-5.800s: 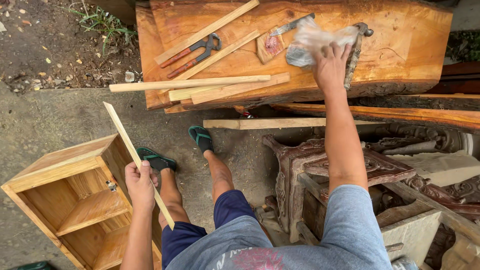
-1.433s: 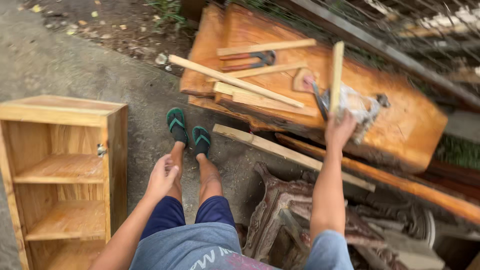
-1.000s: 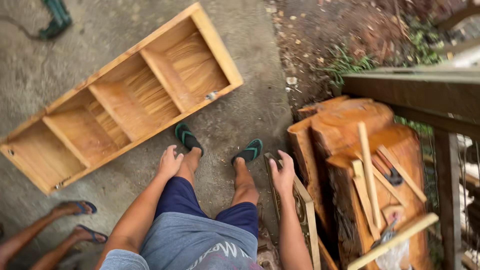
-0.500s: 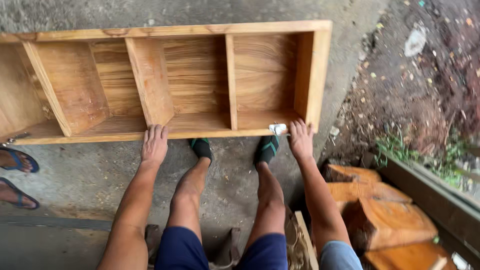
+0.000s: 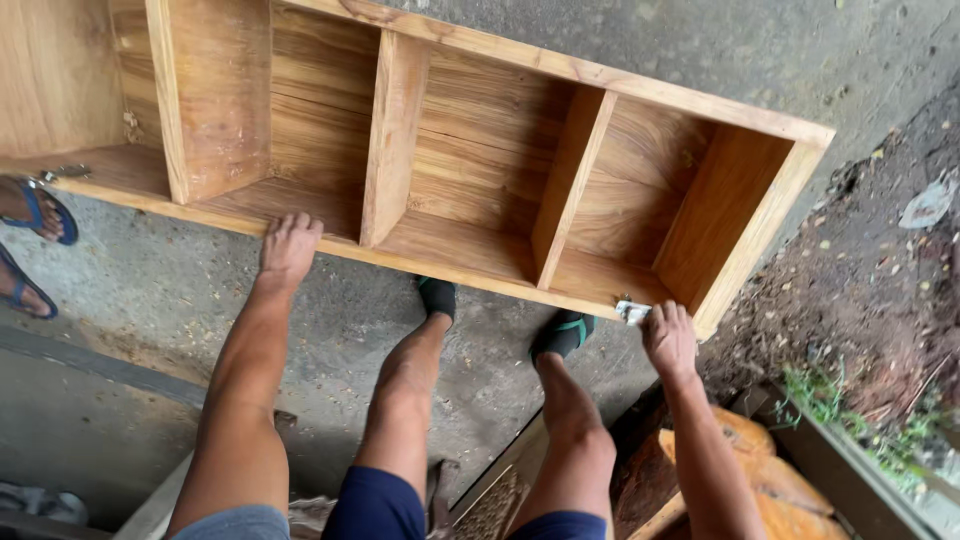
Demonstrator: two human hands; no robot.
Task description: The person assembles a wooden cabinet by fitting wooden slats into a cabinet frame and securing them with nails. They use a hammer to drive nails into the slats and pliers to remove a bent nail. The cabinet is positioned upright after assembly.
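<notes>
Concrete ground now held the wooden shelf unit closer; left hand and right hand, clutching crumpled paper, gripped its lower-frame front edge.

Bare arms and legs, dark blue shorts, and green-strapped dark flip-flops on both feet

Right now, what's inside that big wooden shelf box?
Inside the wooden cabinet only bare wood shows: upright dividers and empty compartments. The left hand and right hand grip its near edge. Its far-left part is cut off.
</notes>
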